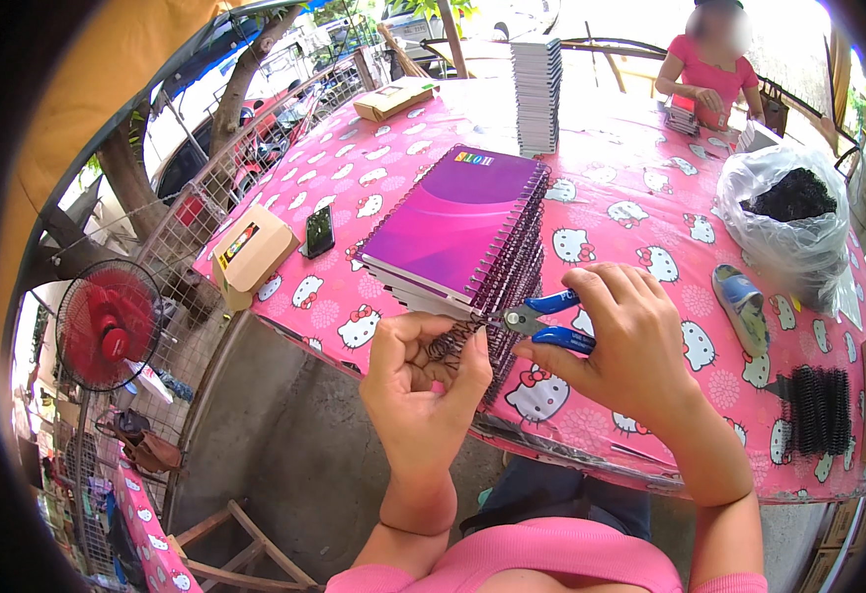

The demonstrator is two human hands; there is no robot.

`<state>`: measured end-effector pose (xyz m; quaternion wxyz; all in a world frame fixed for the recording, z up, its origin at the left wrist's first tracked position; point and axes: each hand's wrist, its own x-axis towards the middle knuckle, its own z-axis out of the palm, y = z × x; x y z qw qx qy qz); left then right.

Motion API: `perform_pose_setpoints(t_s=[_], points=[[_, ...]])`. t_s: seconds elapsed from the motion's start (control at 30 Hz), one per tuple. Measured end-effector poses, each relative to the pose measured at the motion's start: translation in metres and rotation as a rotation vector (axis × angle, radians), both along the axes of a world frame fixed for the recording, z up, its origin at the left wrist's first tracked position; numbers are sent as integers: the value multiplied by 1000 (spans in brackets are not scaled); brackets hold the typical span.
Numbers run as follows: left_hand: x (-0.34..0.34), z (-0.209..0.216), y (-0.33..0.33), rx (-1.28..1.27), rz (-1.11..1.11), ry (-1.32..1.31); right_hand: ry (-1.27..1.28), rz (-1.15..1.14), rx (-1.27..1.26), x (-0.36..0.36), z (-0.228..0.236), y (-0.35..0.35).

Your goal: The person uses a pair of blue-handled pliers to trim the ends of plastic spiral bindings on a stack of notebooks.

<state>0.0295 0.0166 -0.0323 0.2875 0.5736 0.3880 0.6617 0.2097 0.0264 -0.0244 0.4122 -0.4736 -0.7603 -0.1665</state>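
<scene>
My left hand (421, 381) pinches a dark coiled binding wire (450, 343) between thumb and fingers, just in front of the notebook stack. My right hand (630, 331) grips small cutting pliers (535, 321) with blue handles, held somewhat apart. The jaws point left and meet the coil close to my left fingertips; whether they touch the wire is hard to tell. Right behind both hands stands a tall pile of spiral notebooks (457, 222), the top one with a purple cover. Dark coils line the pile's right side.
Around the pink patterned tablecloth (620, 212) are a phone (320, 232), an opened carton (253, 252), a tall notebook stack (536, 94), a plastic bag (783, 217) of black material, a blue pouch-like item (741, 308) and black coils (820, 410). A person (711, 74) sits across the table.
</scene>
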Motion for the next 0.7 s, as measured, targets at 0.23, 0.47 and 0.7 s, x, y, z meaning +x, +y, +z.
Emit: perform_pose_setpoints(t_s=[0.23,0.47,0.7], points=[[-4,-1,1,-29,-15,-7,49,-11,-364,2,-4,-3],[0,0,0,-13,-61,-57,-46,11,61,8,-8,4],[-6,-5,2,-61,-50,-16,46,-18,-436,-1,-14,-3]])
